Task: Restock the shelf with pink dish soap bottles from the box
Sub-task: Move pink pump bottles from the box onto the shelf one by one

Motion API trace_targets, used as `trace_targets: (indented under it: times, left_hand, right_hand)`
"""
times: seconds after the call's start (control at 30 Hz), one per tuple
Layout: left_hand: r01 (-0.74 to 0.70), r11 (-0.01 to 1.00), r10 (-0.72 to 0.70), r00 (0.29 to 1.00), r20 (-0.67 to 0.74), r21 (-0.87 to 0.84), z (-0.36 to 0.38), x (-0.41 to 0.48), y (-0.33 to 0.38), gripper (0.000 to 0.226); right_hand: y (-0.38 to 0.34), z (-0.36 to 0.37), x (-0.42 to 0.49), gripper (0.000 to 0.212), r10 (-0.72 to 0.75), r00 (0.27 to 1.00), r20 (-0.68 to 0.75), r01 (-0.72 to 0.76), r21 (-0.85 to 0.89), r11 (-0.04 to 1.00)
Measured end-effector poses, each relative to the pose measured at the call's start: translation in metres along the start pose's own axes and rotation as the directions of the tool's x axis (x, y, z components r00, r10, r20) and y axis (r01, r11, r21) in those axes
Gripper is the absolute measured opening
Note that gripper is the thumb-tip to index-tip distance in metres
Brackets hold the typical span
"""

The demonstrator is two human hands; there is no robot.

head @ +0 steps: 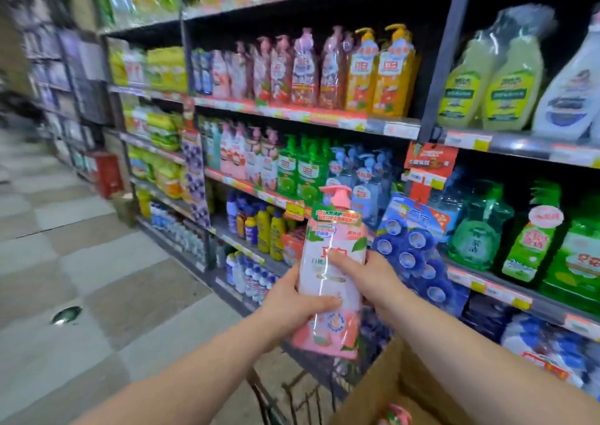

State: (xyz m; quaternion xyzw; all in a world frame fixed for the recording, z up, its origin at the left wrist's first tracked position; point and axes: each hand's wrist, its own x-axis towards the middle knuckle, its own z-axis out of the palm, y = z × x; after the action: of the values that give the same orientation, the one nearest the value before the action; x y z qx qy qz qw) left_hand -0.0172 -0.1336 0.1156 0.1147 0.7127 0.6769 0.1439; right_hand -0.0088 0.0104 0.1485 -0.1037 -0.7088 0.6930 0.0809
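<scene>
Now our left hand (292,304) & right hand (376,278) curl round the bottle (336,233); we hold it upright, aim for the shelf (233,182).

A shop — the household-cleaning aisle of a supermarket. Dark metal shelving (444,51) runs in tiers from the right of the frame away to the upper left. Each level is packed with rows of identical goods facing outward: pink pump bottles (302,70), orange pump bottles (383,74) and green pump bottles (302,168). Price-label strips (292,111) in red and yellow line the shelf edges, and a red promotional card (428,161) hangs at centre right. A tiled floor (81,246) forms the aisle at left, with more stocked racks (55,67) blurred at upper left. At the bottom edge — a wire trolley (292,389) and an open cardboard box (373,392).
</scene>
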Motion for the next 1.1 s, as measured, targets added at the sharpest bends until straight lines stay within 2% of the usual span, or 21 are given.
trace_targets:
  times: [0.1, 0.2, 0.3, 0.47, 0.53, 0.67, 0.83, 0.93, 1.1]
  left_hand:
    - [-0.021, 1.0, 0.022, 0.999, -0.05, 0.021, -0.07, 0.006, 0.009, 0.054]
    - [-0.053, 0.997, 0.058, 0.993, -0.1, 0.055, -0.157, 0.008, 0.021, 0.058]
    - [-0.07, 0.996, 0.08, 0.98, -0.184, 0.06, -0.237, 0.011, 0.03, 0.059]
    - [-0.082, 0.993, 0.101, 0.96, -0.26, 0.085, -0.337, 0.027, 0.038, 0.056]
    - [-0.08, 0.994, 0.099, 0.958, -0.269, 0.078, -0.365, 0.039, 0.04, 0.054]
    - [-0.091, 0.993, 0.108, 0.95, -0.294, 0.07, -0.407, 0.069, 0.041, 0.053]
    - [-0.11, 0.992, 0.126, 0.936, -0.33, 0.067, -0.451, 0.119, 0.041, 0.052]
    - [-0.141, 0.986, 0.162, 0.924, -0.346, 0.084, -0.477, 0.162, 0.047, 0.053]
    - [-0.157, 0.98, 0.189, 0.93, -0.316, 0.122, -0.513, 0.255, 0.071, 0.055]
  right_hand:
    - [-0.01, 0.069, 0.024, 0.021, -0.022, 0.997, 0.068, 0.019, 0.034, 0.999]
    - [-0.023, 0.157, 0.05, 0.008, -0.066, 0.988, 0.138, 0.059, 0.057, 0.997]
    - [-0.035, 0.24, 0.074, 0.008, -0.108, 0.972, 0.207, 0.1, 0.047, 0.994]
    - [-0.051, 0.339, 0.107, 0.026, -0.089, 0.96, 0.265, 0.079, 0.049, 0.996]
    - [-0.058, 0.365, 0.122, 0.027, -0.092, 0.951, 0.296, 0.083, 0.043, 0.996]
    - [-0.067, 0.404, 0.158, 0.012, -0.141, 0.932, 0.334, 0.142, 0.02, 0.99]
    - [-0.071, 0.446, 0.218, 0.017, -0.149, 0.909, 0.39, 0.146, 0.038, 0.989]
    - [-0.077, 0.467, 0.268, 0.013, -0.183, 0.894, 0.408, 0.163, 0.085, 0.983]
    - [-0.104, 0.488, 0.364, 0.016, -0.209, 0.895, 0.393, 0.2, 0.064, 0.978]
